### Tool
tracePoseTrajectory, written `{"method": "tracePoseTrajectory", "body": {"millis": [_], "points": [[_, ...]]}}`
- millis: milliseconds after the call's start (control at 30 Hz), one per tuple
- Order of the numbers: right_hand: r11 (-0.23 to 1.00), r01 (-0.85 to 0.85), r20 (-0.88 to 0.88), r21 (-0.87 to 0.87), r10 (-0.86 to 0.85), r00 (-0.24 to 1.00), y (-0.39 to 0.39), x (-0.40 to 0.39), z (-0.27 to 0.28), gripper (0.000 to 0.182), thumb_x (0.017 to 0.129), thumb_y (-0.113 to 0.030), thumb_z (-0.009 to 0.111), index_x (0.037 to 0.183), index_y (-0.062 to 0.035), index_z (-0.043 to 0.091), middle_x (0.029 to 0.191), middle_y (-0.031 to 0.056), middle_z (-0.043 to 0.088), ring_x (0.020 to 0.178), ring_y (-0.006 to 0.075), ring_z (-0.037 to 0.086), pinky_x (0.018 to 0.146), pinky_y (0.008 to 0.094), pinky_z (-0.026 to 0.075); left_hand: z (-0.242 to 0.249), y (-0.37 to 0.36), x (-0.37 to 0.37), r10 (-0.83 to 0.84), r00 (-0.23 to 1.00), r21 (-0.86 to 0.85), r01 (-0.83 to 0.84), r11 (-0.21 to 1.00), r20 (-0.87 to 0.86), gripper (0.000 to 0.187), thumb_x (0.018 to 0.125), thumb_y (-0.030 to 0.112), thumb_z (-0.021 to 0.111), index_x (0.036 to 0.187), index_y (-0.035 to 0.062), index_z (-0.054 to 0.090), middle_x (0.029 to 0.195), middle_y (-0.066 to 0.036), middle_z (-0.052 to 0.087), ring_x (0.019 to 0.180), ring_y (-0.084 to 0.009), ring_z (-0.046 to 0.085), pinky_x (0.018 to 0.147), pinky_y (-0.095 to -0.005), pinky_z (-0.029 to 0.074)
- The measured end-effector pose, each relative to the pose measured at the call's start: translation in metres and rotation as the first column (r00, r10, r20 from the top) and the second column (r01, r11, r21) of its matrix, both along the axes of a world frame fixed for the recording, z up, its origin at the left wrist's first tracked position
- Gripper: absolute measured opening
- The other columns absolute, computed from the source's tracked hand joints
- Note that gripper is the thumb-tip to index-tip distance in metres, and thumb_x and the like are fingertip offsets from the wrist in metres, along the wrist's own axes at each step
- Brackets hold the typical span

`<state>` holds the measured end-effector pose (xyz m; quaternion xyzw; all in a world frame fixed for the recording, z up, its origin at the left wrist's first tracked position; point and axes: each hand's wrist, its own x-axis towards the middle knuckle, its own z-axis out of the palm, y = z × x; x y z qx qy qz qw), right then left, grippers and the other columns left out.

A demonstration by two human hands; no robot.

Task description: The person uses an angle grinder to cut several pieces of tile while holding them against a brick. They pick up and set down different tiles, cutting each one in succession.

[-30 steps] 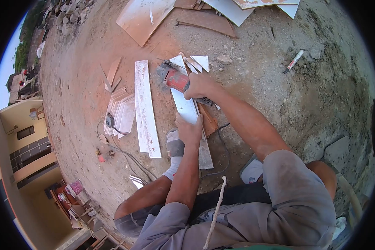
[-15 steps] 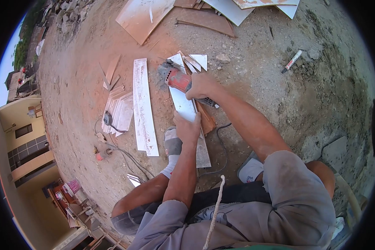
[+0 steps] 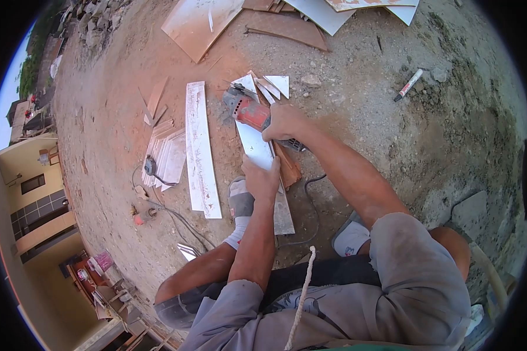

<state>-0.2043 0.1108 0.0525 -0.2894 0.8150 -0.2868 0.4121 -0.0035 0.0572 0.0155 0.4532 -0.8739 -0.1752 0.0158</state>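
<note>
My right hand (image 3: pixel 286 121) is wrapped round the body of a red and grey angle grinder (image 3: pixel 250 112). The grinder's dusty head lies over the far part of a narrow white tile strip (image 3: pixel 254 142), but where the disc meets it is too small to make out. Closer to me, my left hand (image 3: pixel 262 177) grips that strip by its edges, between my feet. Brown-edged tile pieces (image 3: pixel 288 167) lie under and beside the strip. Beyond the grinder are a few pointed white offcuts (image 3: pixel 278 85).
A long white tile strip (image 3: pixel 202 149) lies to the left, beside a fanned stack of tile strips (image 3: pixel 168 153). A cable (image 3: pixel 317 205) curves near my right foot. A marker (image 3: pixel 408 85) rests on the dirt at right. Larger tiles (image 3: pixel 199 29) lie at the far side.
The view has shifted very slightly. Both hands keep their grips, and the grinder stays at the far part of the strip.
</note>
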Motion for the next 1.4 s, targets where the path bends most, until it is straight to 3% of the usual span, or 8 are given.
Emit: {"method": "tracePoseTrajectory", "body": {"millis": [633, 700, 800, 933, 1000, 1400], "points": [[1.000, 0.004, -0.029, 0.012, -0.004, 1.000, 0.010, 0.002, -0.003, 0.074, 0.058, -0.036, 0.077, 0.115, 0.0078, 0.061, 0.111, 0.0282, 0.068, 0.104, 0.0383, 0.068, 0.089, 0.0408, 0.056, 0.000, 0.000, -0.002, 0.005, 0.999, 0.029, -0.006, 1.000, 0.032, 0.101, 0.078, 0.052, 0.076, 0.145, -0.0082, 0.030, 0.131, -0.028, 0.050, 0.118, -0.0437, 0.055, 0.096, -0.0505, 0.047], [1.000, 0.004, -0.040, -0.008, -0.004, 0.999, 0.010, 0.003, -0.007, 0.076, 0.058, -0.039, 0.077, 0.115, 0.0088, 0.061, 0.110, 0.0293, 0.068, 0.104, 0.0397, 0.067, 0.089, 0.0413, 0.055, 0.000, 0.000, -0.001, 0.020, 1.000, 0.019, -0.019, 1.000, -0.020, 0.091, 0.077, 0.048, 0.078, 0.139, -0.0060, 0.039, 0.127, -0.028, 0.054, 0.120, -0.0423, 0.054, 0.097, -0.0493, 0.046], [1.000, -0.005, -0.039, 0.001, 0.005, 0.999, 0.014, 0.002, -0.003, 0.076, 0.057, -0.038, 0.077, 0.115, 0.0092, 0.061, 0.110, 0.0296, 0.067, 0.103, 0.0399, 0.067, 0.089, 0.0415, 0.055, -0.002, -0.003, 0.000, -0.017, 1.000, 0.012, 0.016, 1.000, 0.007, 0.100, 0.078, 0.051, 0.076, 0.145, -0.0084, 0.031, 0.130, -0.028, 0.050, 0.118, -0.0432, 0.054, 0.096, -0.0503, 0.047], [1.000, -0.003, -0.041, -0.018, 0.003, 0.999, 0.018, 0.003, -0.004, 0.077, 0.058, -0.038, 0.077, 0.116, 0.0095, 0.059, 0.110, 0.0299, 0.067, 0.103, 0.0401, 0.067, 0.089, 0.0418, 0.054, -0.003, -0.001, 0.000, -0.020, 1.000, 0.003, 0.020, 1.000, 0.006, 0.100, 0.078, 0.050, 0.076, 0.145, -0.0086, 0.031, 0.130, -0.028, 0.050, 0.118, -0.0432, 0.054, 0.096, -0.0502, 0.047], [1.000, -0.001, -0.048, -0.021, 0.000, 0.999, 0.019, 0.005, -0.007, 0.077, 0.058, -0.038, 0.076, 0.116, 0.0094, 0.059, 0.110, 0.0298, 0.067, 0.103, 0.0402, 0.067, 0.089, 0.0418, 0.054, -0.001, 0.001, 0.000, 0.011, 1.000, -0.010, -0.011, 1.000, -0.021, 0.093, 0.077, 0.048, 0.078, 0.140, -0.0079, 0.038, 0.129, -0.028, 0.052, 0.121, -0.0423, 0.053, 0.098, -0.0487, 0.045], [1.000, -0.001, -0.006, -0.031, 0.001, 1.000, 0.031, 0.007, -0.005, 0.076, 0.058, -0.038, 0.075, 0.115, 0.0088, 0.058, 0.110, 0.0307, 0.066, 0.104, 0.0412, 0.066, 0.089, 0.0421, 0.054, -0.007, -0.002, 0.002, -0.037, 0.999, -0.036, 0.037, 0.999, -0.015, 0.098, 0.078, 0.049, 0.076, 0.143, -0.0101, 0.033, 0.128, -0.028, 0.051, 0.116, -0.0432, 0.055, 0.095, -0.0503, 0.048]]}}
